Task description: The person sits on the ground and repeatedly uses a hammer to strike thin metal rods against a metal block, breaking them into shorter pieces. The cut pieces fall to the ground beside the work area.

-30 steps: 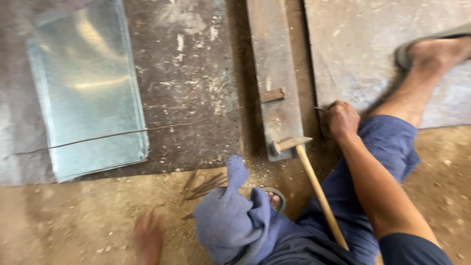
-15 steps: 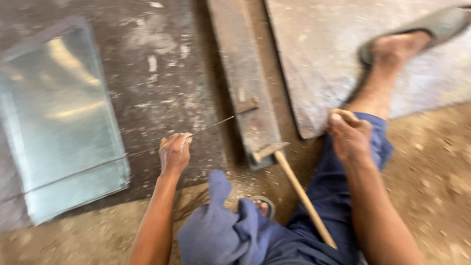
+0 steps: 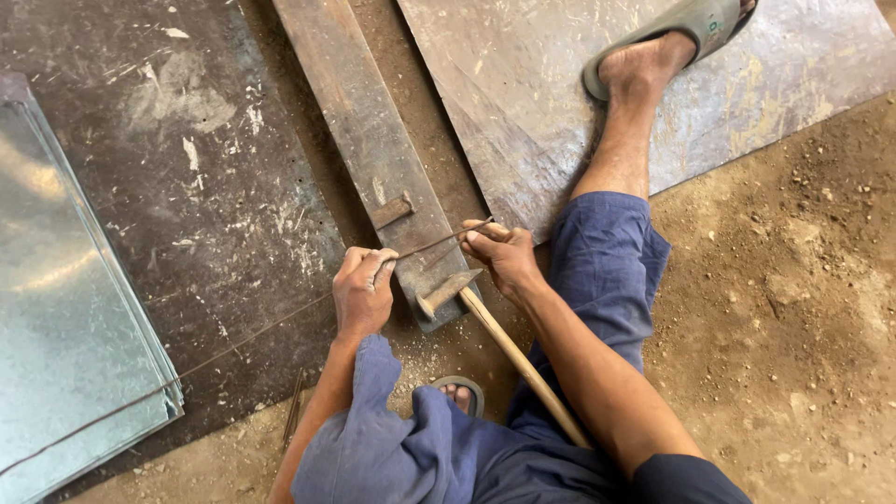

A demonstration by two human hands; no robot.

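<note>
Thin wire [image 3: 431,243] is lying across the end of the long steel bar [image 3: 369,154], stretched between both hands. Left hand [image 3: 362,291] is pinching it at the bar's left edge, fingers closed on the wire; from there the wire is trailing left across the dark floor plate [image 3: 187,187] and over the stacked galvanized sheets [image 3: 70,327]. Right hand [image 3: 504,257] is gripping the wire's free end just off the bar's right edge, fingers curled shut around it. Hammer [image 3: 485,327] is resting with its head on the bar's end, between the two hands, wooden handle running back over the person's lap; neither hand is holding it. Right leg is extending onto a second grey sheet [image 3: 523,93], sandal [image 3: 672,37] on foot. Dirt floor [image 3: 793,327] to the right.
</note>
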